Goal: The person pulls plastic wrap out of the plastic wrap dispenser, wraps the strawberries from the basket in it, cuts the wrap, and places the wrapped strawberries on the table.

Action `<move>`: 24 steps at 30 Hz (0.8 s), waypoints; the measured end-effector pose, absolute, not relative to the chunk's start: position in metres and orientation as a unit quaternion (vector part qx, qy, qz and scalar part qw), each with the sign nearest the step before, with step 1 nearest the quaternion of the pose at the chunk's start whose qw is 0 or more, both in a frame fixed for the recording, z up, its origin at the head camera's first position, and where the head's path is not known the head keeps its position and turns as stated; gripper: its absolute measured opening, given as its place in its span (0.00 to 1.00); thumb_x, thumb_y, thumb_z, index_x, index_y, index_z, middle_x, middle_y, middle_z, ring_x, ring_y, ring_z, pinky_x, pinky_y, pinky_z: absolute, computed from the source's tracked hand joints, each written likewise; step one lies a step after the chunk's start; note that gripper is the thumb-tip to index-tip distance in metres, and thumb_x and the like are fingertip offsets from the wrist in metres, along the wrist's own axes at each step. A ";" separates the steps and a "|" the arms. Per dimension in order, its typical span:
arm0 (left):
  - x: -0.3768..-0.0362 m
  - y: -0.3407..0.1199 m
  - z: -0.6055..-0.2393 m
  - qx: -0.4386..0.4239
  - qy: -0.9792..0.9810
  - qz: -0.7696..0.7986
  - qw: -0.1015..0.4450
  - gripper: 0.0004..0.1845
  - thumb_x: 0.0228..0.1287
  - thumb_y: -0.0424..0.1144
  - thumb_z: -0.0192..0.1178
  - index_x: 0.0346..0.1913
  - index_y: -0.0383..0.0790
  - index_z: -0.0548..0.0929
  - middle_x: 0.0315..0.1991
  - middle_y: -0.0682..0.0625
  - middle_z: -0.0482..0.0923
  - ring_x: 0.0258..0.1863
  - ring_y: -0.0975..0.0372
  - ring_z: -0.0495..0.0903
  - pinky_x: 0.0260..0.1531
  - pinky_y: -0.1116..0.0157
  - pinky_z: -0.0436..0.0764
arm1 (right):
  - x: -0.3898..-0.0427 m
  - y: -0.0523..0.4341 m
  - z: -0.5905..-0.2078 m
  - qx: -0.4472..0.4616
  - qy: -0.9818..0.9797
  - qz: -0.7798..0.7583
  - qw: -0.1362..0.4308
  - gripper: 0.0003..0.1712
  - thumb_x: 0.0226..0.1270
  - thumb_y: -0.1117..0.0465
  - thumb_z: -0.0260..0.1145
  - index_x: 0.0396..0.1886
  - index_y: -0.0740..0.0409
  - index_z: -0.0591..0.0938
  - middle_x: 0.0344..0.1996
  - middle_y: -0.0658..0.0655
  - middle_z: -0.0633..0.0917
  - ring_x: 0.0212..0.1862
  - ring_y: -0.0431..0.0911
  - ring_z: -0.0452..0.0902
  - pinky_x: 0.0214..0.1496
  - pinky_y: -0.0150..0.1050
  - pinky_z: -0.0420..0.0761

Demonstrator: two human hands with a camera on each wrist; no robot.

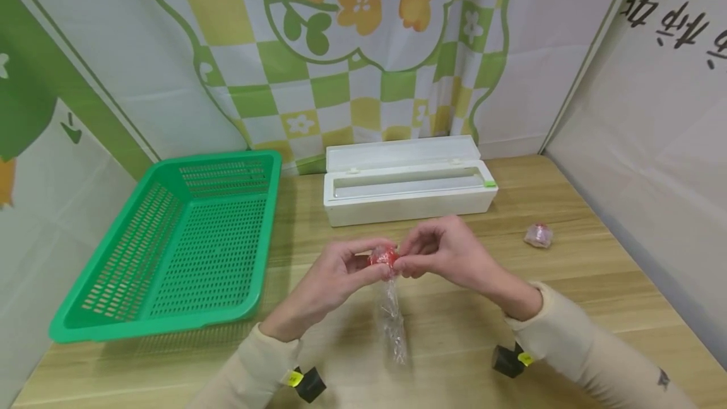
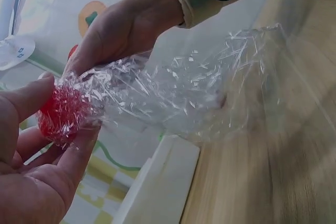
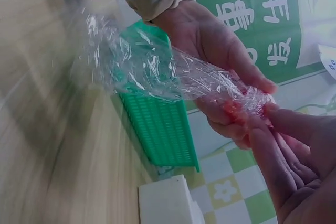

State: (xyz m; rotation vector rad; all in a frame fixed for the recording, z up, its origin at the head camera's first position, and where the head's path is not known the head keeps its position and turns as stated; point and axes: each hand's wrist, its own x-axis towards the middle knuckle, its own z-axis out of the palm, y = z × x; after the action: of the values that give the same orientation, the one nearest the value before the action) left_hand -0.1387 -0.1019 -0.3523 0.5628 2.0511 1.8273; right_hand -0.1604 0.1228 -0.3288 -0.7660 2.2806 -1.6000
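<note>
A small round red object [image 1: 383,255] is wrapped in clear cling film, its exact kind hidden under the shiny layers. My left hand [image 1: 336,270] holds it between thumb and fingers, above the middle of the table. From the other side my right hand [image 1: 449,252] pinches the film close against the red object. A loose, crinkled tail of cling film [image 1: 393,324] hangs down from it toward the table. In the left wrist view the tail [image 2: 173,87] spreads wide and see-through beyond the red object [image 2: 62,114].
A long white box [image 1: 409,207] with its lid raised stands behind the hands. To the left is a green plastic basket [image 1: 267,238]. Another small film-wrapped item [image 1: 538,236], pinkish with red, lies on the wooden table [image 1: 573,289] at the right. A patterned curtain [image 1: 363,100] hangs at the back.
</note>
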 end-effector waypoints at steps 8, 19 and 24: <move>-0.140 -0.103 -0.353 0.207 0.719 0.642 0.165 0.20 0.64 0.42 0.67 0.59 0.48 0.82 0.52 0.49 0.86 0.48 0.58 0.86 0.52 0.62 0.85 | -0.158 0.120 -0.337 -0.237 0.764 -0.587 0.125 0.13 0.55 0.65 0.76 0.39 0.66 0.85 0.31 0.63 0.89 0.29 0.46 0.87 0.35 0.42 0.89; -0.141 -0.099 -0.358 0.240 0.695 0.660 0.155 0.23 0.72 0.38 0.58 0.68 0.41 0.74 0.59 0.40 0.81 0.47 0.65 0.85 0.48 0.65 0.86 | -0.157 0.116 -0.337 -0.200 0.744 -0.621 0.148 0.15 0.57 0.65 0.75 0.41 0.66 0.81 0.35 0.58 0.84 0.32 0.49 0.88 0.38 0.48 0.89; -0.141 -0.097 -0.358 0.251 0.689 0.662 0.155 0.26 0.65 0.33 0.65 0.66 0.42 0.76 0.57 0.41 0.82 0.46 0.62 0.85 0.45 0.67 0.86 | -0.157 0.115 -0.338 -0.191 0.745 -0.620 0.154 0.15 0.56 0.65 0.75 0.39 0.67 0.81 0.33 0.58 0.84 0.31 0.49 0.88 0.37 0.48 0.89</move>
State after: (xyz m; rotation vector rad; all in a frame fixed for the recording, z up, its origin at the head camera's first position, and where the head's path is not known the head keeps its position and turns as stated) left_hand -0.1406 -0.0970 -0.3584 0.7194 1.9736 1.8959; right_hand -0.1569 0.1147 -0.3382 -0.5485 2.1362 -1.7757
